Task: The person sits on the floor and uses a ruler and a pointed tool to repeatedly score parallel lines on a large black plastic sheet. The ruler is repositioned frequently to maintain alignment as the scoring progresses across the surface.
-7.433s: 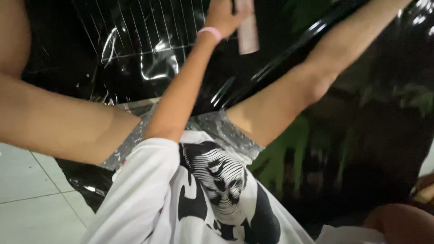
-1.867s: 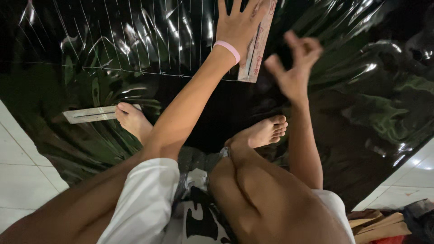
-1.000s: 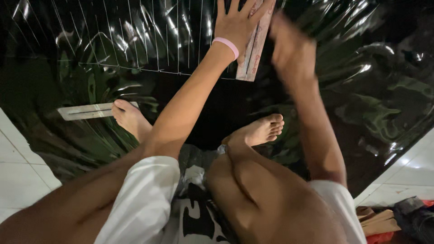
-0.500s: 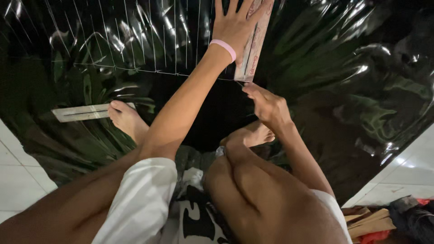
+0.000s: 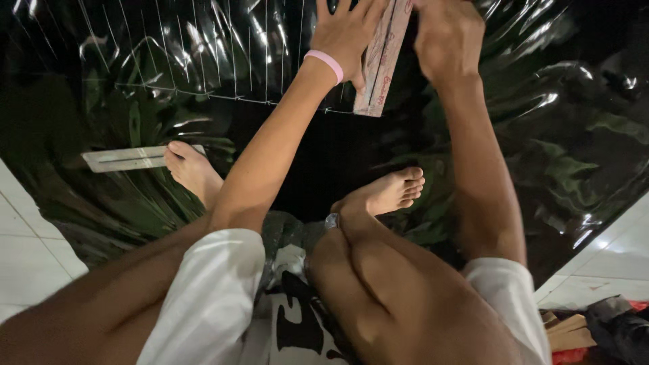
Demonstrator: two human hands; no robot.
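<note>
My left hand [image 5: 348, 34], a pink band at its wrist, lies flat with spread fingers on a pale wooden ruler [image 5: 382, 64] that rests on a shiny black plastic sheet [image 5: 554, 149] marked with thin white lines. My right hand [image 5: 449, 34] is at the ruler's right edge near the top of the view, fingers curled; whether it holds anything is hidden by the frame's edge. My bare feet [image 5: 385, 192] rest on the sheet below the ruler.
A second pale flat strip [image 5: 125, 159] lies on the sheet at the left, under the toes of my other foot [image 5: 193, 172]. White floor tiles [image 5: 27, 250] border the sheet at both lower corners. Some wooden pieces and dark cloth [image 5: 595, 328] lie at the lower right.
My right hand has moved from low near my foot back up to the ruler's right edge. The left hand has stayed pressed on the ruler.
</note>
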